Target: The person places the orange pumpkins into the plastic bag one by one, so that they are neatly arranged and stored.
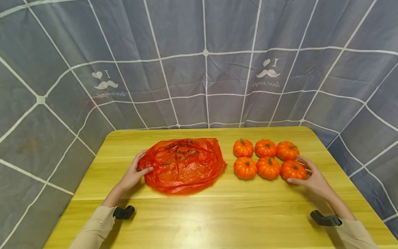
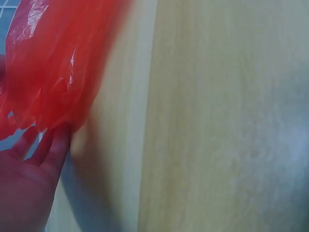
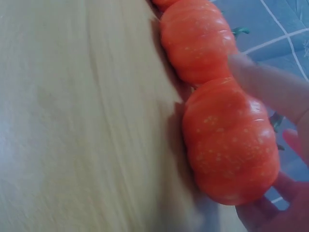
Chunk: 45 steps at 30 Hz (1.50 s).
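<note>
A crinkled, see-through red plastic bag (image 1: 183,166) with dark print lies at the left of the table. My left hand (image 1: 133,174) grips its left edge, thumb on top; in the left wrist view the other fingers (image 2: 58,145) go up beneath the plastic. Several small orange pumpkins with green stems stand in two rows to the right of the bag. My right hand (image 1: 312,178) holds the front right pumpkin (image 1: 293,170), thumb at its front left and fingers around its right side. The right wrist view shows this pumpkin (image 3: 231,145) touching its neighbour (image 3: 198,41).
The wooden table (image 1: 199,221) has rounded far corners. A grey curtain (image 1: 186,79) with white grid lines hangs behind it and along both sides. Behind the held pumpkin sits another pumpkin (image 1: 287,150), close to my right fingertips. Black wrist mounts (image 1: 124,212) stick out from both sleeves.
</note>
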Available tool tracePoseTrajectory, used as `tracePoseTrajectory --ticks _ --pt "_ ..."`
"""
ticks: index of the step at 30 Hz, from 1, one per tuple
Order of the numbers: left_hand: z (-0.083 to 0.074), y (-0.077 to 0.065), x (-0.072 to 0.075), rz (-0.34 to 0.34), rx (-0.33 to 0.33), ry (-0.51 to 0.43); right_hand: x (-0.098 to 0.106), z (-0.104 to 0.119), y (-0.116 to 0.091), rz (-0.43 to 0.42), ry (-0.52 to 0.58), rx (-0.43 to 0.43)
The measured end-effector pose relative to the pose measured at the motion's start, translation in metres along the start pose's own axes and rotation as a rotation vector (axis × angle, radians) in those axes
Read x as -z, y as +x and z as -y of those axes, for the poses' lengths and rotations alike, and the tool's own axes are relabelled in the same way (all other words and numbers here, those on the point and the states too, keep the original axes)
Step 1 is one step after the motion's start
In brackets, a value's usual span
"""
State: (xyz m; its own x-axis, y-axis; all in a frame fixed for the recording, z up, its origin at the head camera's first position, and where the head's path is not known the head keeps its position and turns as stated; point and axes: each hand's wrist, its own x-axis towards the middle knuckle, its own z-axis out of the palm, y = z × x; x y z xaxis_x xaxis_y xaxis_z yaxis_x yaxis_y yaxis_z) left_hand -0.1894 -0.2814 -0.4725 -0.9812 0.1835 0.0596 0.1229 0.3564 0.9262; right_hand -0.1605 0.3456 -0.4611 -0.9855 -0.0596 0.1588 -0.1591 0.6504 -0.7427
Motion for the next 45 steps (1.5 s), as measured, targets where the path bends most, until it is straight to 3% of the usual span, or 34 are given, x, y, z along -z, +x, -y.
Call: tracePoseTrajectory --ticks 9,18,30,45 --pt "0.0021 -0.0017 0.0012 -0.027 -0.045 -0.001 -0.0033 -0.0051 0.0013 0.010 -0.042 -0.033" --pt "0.0063 0.0045 0.0002 -0.015 -0.031 -0.030 0.0038 -0.0064 -0.0004 0.086 -0.054 -0.010" --pt "0.0072 0.0047 0.0026 -0.010 0.027 -0.015 0.0007 -0.0082 -0.0025 0.052 -0.056 -0.012" --pt "0.0034 0.0052 0.0060 -0.003 0.038 -0.005 0.0019 -0.0034 -0.0066 -0.017 -0.044 0.014"
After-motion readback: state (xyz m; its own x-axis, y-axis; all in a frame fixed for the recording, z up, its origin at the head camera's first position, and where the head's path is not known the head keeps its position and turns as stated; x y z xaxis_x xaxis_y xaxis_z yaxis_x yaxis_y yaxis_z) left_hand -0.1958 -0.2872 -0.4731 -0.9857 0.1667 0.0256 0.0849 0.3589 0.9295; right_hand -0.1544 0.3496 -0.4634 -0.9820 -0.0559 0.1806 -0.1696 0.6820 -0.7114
